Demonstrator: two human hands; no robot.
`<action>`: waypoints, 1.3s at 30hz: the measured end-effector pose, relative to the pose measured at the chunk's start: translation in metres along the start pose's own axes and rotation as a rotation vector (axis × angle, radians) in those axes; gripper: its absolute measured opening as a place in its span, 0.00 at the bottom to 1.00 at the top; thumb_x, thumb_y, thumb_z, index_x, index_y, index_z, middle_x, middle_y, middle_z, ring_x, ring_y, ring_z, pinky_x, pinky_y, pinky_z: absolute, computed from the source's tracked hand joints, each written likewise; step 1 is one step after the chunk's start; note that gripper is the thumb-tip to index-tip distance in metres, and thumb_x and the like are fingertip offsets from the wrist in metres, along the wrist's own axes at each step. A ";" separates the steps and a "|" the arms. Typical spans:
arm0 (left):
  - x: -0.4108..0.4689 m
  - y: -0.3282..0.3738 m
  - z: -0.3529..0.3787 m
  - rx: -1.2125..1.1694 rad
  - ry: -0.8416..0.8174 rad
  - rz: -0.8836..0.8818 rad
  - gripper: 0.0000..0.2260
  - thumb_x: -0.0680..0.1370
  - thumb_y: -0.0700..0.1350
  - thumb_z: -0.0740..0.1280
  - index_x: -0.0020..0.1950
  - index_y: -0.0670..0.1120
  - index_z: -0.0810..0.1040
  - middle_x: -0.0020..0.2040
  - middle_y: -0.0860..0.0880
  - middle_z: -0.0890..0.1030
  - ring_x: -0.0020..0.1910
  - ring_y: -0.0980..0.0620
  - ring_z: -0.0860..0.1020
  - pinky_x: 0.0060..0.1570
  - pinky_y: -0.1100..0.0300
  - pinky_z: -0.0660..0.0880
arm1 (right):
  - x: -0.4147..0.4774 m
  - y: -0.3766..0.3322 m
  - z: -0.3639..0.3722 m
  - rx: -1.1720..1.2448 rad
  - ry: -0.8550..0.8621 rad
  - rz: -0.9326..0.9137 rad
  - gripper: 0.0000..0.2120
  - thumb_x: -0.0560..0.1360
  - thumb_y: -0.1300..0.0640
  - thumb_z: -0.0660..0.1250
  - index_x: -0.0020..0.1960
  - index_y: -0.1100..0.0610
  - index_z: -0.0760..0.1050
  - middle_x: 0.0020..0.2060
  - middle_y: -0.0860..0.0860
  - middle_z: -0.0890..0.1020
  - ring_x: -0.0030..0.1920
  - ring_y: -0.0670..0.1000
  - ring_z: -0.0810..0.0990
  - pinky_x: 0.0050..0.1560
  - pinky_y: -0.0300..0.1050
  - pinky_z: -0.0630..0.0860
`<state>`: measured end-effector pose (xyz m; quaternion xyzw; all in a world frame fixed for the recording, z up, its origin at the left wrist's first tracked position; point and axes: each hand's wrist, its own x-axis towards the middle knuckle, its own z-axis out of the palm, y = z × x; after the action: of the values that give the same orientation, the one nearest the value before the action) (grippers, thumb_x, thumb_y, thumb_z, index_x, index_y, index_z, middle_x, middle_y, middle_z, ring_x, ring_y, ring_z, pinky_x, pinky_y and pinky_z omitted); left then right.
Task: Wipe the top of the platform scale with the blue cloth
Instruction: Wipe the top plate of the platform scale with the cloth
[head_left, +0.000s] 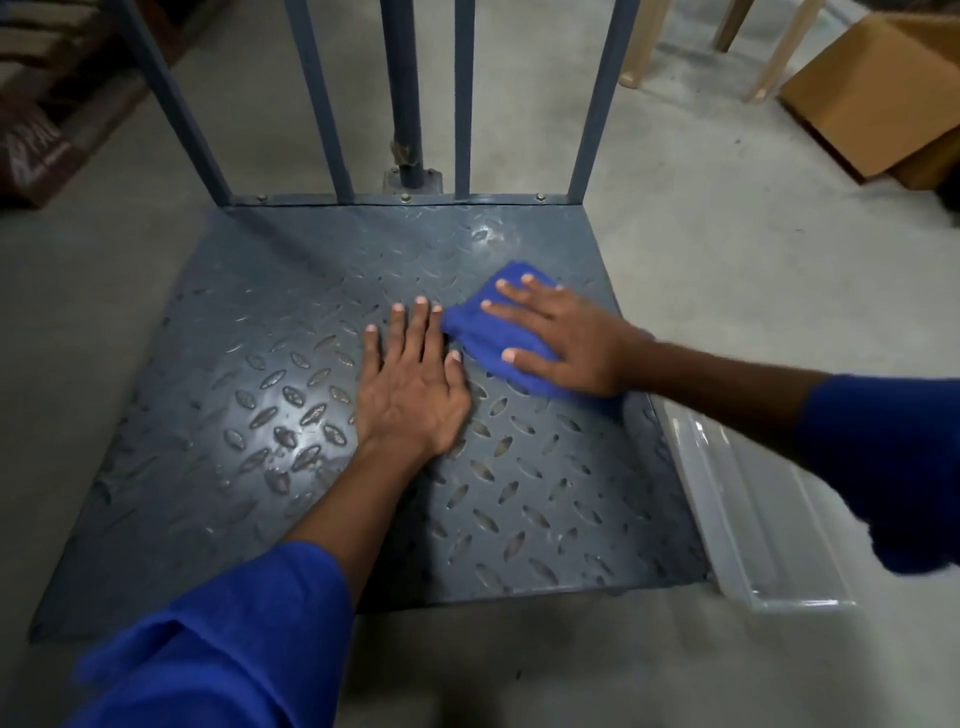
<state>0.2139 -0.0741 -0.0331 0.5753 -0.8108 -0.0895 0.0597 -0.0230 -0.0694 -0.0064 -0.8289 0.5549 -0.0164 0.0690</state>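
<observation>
On the grey concrete floor (727, 270) we find the platform scale (249, 415), its top a grey tread-plate with raised oval studs. The blue cloth (493, 332) lies bunched on the plate's far right part, pinned flat under the right hand (563, 345). That grip is open: fingers spread, palm pressing down, nothing curled around the cloth. Cloth pokes out ahead of the fingertips and to their left.

Just left of the right grip, the left hand (410, 384) rests palm-down on bare plate near the middle, fingers straight and together, also open and holding nothing. Its fingertips sit right beside the cloth's left edge; we cannot tell if they touch.

Both forearms end in blue sleeves (234, 639).

Beyond both grips, 5 grey upright bars (322, 104) rise from the plate's far edge, which is bolted. To the right of the right grip, a pale plastic tray (748, 519) lies against the plate's side. Further off right: a cardboard box (878, 88) and beige chair legs (779, 57).
</observation>
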 end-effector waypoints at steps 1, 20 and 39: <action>-0.001 0.000 0.001 -0.006 -0.002 0.001 0.29 0.86 0.55 0.39 0.87 0.48 0.43 0.88 0.50 0.42 0.86 0.49 0.40 0.84 0.43 0.38 | 0.002 0.010 -0.005 0.007 0.002 0.091 0.37 0.81 0.30 0.50 0.86 0.44 0.52 0.86 0.50 0.52 0.86 0.57 0.49 0.84 0.61 0.49; -0.029 -0.037 -0.026 0.099 -0.157 0.305 0.38 0.80 0.63 0.35 0.88 0.46 0.46 0.88 0.46 0.45 0.87 0.47 0.43 0.84 0.45 0.40 | -0.062 -0.050 0.004 0.046 0.034 0.062 0.42 0.79 0.24 0.44 0.86 0.47 0.55 0.86 0.52 0.54 0.86 0.58 0.50 0.84 0.64 0.54; -0.050 -0.063 -0.022 0.050 -0.074 0.508 0.32 0.86 0.58 0.42 0.87 0.45 0.52 0.87 0.46 0.52 0.87 0.47 0.48 0.85 0.47 0.43 | -0.100 -0.076 0.015 0.012 0.008 -0.327 0.33 0.85 0.35 0.56 0.85 0.48 0.57 0.86 0.50 0.56 0.86 0.55 0.50 0.84 0.59 0.53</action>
<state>0.2928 -0.0485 -0.0248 0.3508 -0.9329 -0.0723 0.0365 0.0104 0.0529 -0.0064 -0.9077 0.4127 -0.0340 0.0681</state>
